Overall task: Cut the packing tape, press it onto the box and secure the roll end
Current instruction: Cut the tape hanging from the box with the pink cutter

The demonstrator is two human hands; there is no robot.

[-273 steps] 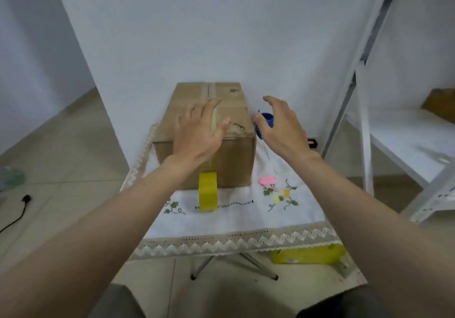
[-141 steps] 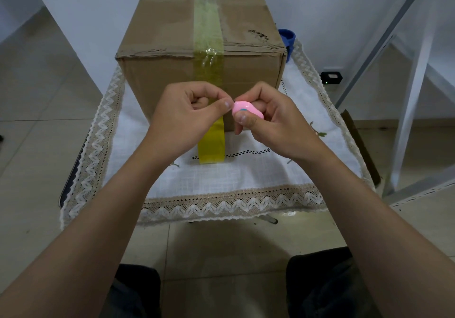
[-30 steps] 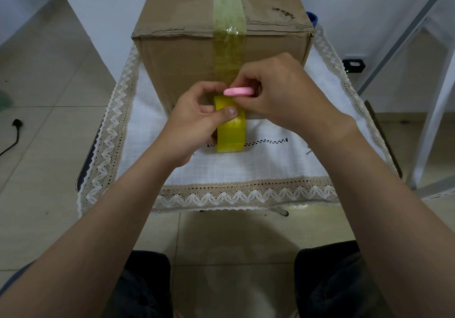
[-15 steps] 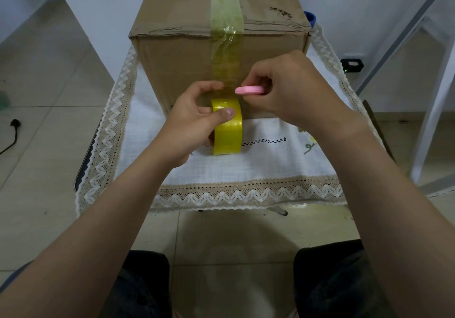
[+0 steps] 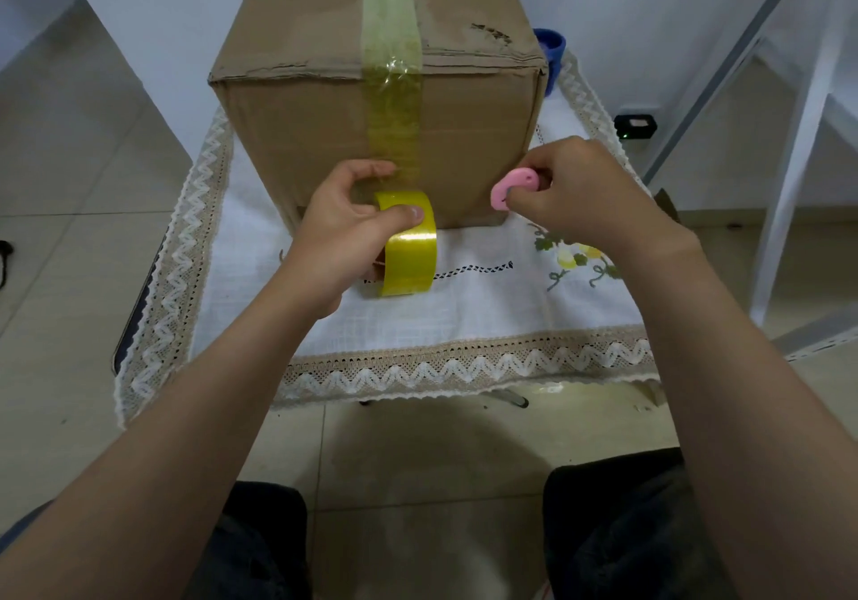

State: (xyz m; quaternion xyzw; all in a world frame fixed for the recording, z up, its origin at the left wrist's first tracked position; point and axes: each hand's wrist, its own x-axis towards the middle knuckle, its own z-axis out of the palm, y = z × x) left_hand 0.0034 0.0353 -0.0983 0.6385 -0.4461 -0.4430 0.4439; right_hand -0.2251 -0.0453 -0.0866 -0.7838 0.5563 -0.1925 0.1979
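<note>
Left grip: your left grip is curled round the yellow packing tape roll, with the thumb across its outer face and the index finger hooked over the top.
Right grip: your right grip pinches a small pink cutter, held near the box's front face, to the right of the tape and apart from it.
Tape roll: it stands on edge on the lace-trimmed bench cloth, just in front of the cardboard box.
Tape strip: the tape strip runs along the box top, over the edge and down the front face to your index finger (whether it is joined to the roll, you cannot tell).
Beyond: a blue object sits behind the box's right rear corner.
</note>
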